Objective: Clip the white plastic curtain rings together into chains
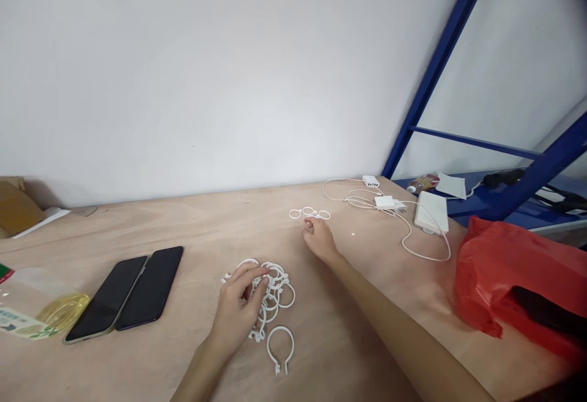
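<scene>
A heap of white plastic rings (274, 292) lies on the wooden table (206, 230), with one ring (280, 348) apart in front of it. My left hand (238, 310) rests on the heap, fingers curled onto the rings. Farther back, my right hand (320, 238) reaches toward a short row of three white rings (310, 213). Its fingers are bent, and the tips are at the row's near edge; I cannot see anything held in them.
Two dark phones (128, 295) lie side by side at the left, next to a clear plastic bag (41, 313). White chargers, a cable (389, 203) and a power bank (431, 212) sit at the back right. A red plastic bag (518, 279) covers the right edge. A blue metal frame (440, 59) stands behind.
</scene>
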A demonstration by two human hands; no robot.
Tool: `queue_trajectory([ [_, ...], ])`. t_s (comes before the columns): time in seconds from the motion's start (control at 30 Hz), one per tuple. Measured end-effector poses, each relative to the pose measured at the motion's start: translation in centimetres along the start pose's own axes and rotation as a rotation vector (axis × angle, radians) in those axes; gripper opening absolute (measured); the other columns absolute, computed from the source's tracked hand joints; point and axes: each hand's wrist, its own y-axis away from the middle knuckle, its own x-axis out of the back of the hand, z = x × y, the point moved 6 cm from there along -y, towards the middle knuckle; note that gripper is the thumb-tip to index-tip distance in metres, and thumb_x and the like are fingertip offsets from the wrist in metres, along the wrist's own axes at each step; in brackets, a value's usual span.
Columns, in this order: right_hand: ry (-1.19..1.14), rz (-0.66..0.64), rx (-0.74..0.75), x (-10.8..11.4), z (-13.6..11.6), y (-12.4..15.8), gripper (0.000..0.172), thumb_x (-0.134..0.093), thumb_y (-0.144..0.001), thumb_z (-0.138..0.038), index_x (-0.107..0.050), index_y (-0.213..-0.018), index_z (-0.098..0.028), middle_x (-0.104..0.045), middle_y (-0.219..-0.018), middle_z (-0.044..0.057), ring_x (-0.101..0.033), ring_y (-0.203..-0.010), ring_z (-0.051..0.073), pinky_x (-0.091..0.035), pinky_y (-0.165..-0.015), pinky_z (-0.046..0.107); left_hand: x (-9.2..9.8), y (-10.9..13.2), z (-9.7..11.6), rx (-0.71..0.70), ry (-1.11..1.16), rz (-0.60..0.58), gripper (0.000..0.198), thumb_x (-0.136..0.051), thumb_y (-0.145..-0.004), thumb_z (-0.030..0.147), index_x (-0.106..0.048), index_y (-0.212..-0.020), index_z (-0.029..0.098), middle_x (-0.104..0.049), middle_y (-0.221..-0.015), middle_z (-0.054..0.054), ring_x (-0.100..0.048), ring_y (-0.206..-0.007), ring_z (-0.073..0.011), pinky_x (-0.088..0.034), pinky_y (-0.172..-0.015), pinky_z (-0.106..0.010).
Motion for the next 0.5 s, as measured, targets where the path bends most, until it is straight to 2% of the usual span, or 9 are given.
queue_trajectory([
  [0.13,0.147,0.014,-0.020,0.5,1.5,-1.7,0.025,-0.056,-0.076,-0.020,-0.063,-0.099,-0.014,-0.057,-0.114,0.017,-0.049,-0.113,0.029,-0.033,-0.093,0.038,0.0,0.1,0.3,-0.023,-0.018,0.018,0.019,-0.057,-0.085,0.027,-0.070,-0.097,0.021,-0.066,-0.091,-0.006,-0.051,-0.060,-0.0123,-0.042,-0.058,-0.025],
  [0.27,0.148,-0.023,-0.013,0.0,1.4,-1.5,0.013,-0.054,-0.077,-0.019,-0.063,-0.086,-0.015,-0.062,-0.101,0.016,-0.054,-0.103,0.029,-0.036,-0.086,0.038,0.1,0.1,0.5,-0.028,-0.013,0.036,0.018,-0.055,-0.086,0.025,-0.070,-0.096,0.021,-0.066,-0.087,-0.005,-0.051,-0.061,-0.0129,-0.042,-0.058,-0.025],
  [0.4,0.012,-0.069,0.018,-0.4,-0.4,0.1,0.009,-0.050,-0.078,-0.022,-0.058,-0.078,-0.017,-0.062,-0.078,0.007,-0.057,-0.083,0.022,-0.039,-0.075,0.033,0.2,0.1,0.5,-0.031,-0.001,0.059,0.018,-0.055,-0.086,0.025,-0.069,-0.096,0.020,-0.067,-0.086,-0.005,-0.054,-0.067,-0.0144,-0.042,-0.061,-0.026],
  [0.5,-0.160,-0.138,0.034,-1.3,-2.7,2.7,0.019,-0.045,-0.081,-0.035,-0.055,-0.080,-0.018,-0.057,-0.066,0.001,-0.055,-0.066,0.017,-0.041,-0.063,0.028,0.2,0.1,0.5,-0.010,0.005,0.060,0.019,-0.054,-0.087,0.026,-0.069,-0.096,0.020,-0.068,-0.087,-0.006,-0.058,-0.076,-0.0171,-0.044,-0.066,-0.027],
])
